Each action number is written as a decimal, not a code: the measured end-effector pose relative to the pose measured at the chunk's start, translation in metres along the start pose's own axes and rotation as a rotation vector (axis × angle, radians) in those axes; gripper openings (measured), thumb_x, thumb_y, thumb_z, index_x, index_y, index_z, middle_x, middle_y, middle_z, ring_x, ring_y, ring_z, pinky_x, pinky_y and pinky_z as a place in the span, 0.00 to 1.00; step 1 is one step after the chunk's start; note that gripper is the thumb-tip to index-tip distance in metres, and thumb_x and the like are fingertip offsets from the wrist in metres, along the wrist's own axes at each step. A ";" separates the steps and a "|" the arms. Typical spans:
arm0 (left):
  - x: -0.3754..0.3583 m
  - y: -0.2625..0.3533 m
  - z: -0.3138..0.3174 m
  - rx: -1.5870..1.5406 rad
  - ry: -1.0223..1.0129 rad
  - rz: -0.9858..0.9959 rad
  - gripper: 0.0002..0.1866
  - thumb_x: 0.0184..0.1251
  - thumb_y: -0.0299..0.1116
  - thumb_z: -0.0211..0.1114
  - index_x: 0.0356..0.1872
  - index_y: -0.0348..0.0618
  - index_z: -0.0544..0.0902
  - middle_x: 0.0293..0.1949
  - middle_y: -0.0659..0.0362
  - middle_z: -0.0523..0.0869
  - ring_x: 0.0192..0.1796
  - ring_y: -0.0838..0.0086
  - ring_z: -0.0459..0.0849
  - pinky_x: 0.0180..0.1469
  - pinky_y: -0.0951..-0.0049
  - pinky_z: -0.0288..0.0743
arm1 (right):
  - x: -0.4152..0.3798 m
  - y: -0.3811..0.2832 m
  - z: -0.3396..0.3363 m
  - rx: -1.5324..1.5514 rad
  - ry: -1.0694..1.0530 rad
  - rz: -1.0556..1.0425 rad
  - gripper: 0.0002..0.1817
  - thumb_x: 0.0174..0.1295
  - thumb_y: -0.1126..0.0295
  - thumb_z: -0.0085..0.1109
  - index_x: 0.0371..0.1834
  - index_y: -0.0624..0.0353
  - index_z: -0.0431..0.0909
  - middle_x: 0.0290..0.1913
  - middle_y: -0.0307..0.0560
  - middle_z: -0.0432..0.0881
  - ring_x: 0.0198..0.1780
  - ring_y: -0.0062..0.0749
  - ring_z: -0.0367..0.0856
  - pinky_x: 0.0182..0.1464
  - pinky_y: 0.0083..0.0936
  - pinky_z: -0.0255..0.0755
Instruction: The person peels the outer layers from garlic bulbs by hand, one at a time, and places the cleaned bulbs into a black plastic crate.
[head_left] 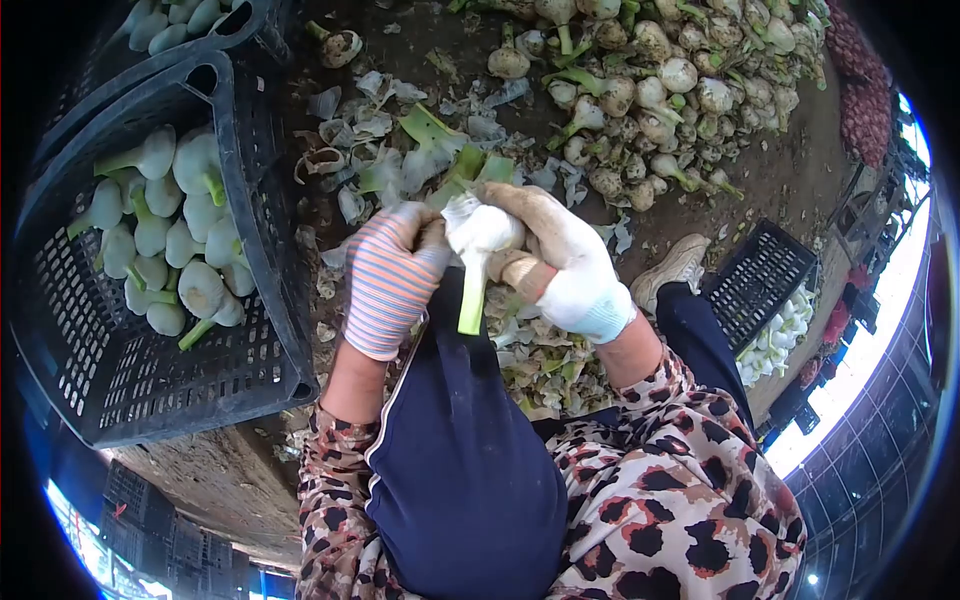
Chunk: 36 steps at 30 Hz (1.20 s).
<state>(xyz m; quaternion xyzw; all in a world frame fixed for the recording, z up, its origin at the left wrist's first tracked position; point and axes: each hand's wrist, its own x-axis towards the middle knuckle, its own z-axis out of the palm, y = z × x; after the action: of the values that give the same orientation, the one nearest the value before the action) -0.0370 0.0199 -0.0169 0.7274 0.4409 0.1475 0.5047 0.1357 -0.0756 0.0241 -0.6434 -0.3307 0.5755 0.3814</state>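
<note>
A white garlic bulb (485,230) is held over my lap, its short green stem pointing down toward me. My right hand (565,255), in a white glove with a soiled palm side, wraps its fingers and thumb round the right side of the bulb. On the bulb's left, my left hand (395,280) in a striped glove is closed, fingertips pinched at the loose papery skin (460,212). Its fingertips are partly hidden. Just beyond both hands, green and white peeled leaves (430,140) lie on the ground.
At left stands a black crate (270,230) holding cleaned garlic (165,225), with another crate (262,25) behind it. A heap of unpeeled garlic (660,95) spreads at the upper right. Beyond my shoe (672,268) are a black crate (765,275) and white garlic (780,345).
</note>
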 end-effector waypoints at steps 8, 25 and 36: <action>-0.018 0.015 -0.002 -0.589 0.072 -0.256 0.12 0.66 0.28 0.67 0.47 0.32 0.85 0.37 0.56 0.89 0.42 0.76 0.86 0.44 0.74 0.79 | 0.011 -0.002 -0.003 -0.468 0.123 -0.347 0.30 0.53 0.77 0.66 0.63 0.67 0.74 0.54 0.60 0.80 0.56 0.54 0.80 0.61 0.38 0.74; -0.010 -0.006 0.008 -1.100 0.199 -0.441 0.10 0.68 0.29 0.61 0.45 0.34 0.82 0.38 0.54 0.87 0.30 0.74 0.84 0.34 0.76 0.81 | 0.010 0.020 0.005 0.608 -0.103 0.391 0.43 0.62 0.71 0.58 0.79 0.73 0.49 0.56 0.49 0.78 0.51 0.28 0.78 0.55 0.21 0.74; 0.012 -0.018 0.010 -1.121 0.477 -0.259 0.26 0.69 0.28 0.64 0.66 0.32 0.72 0.60 0.49 0.81 0.65 0.59 0.80 0.71 0.58 0.73 | -0.007 0.041 0.013 1.184 -0.146 0.397 0.18 0.61 0.67 0.62 0.53 0.60 0.76 0.30 0.39 0.75 0.19 0.20 0.64 0.21 0.20 0.60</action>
<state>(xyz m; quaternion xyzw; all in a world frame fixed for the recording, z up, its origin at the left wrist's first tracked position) -0.0324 0.0251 -0.0393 0.2398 0.4815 0.4525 0.7112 0.1219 -0.1003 -0.0094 -0.3313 0.1446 0.7634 0.5354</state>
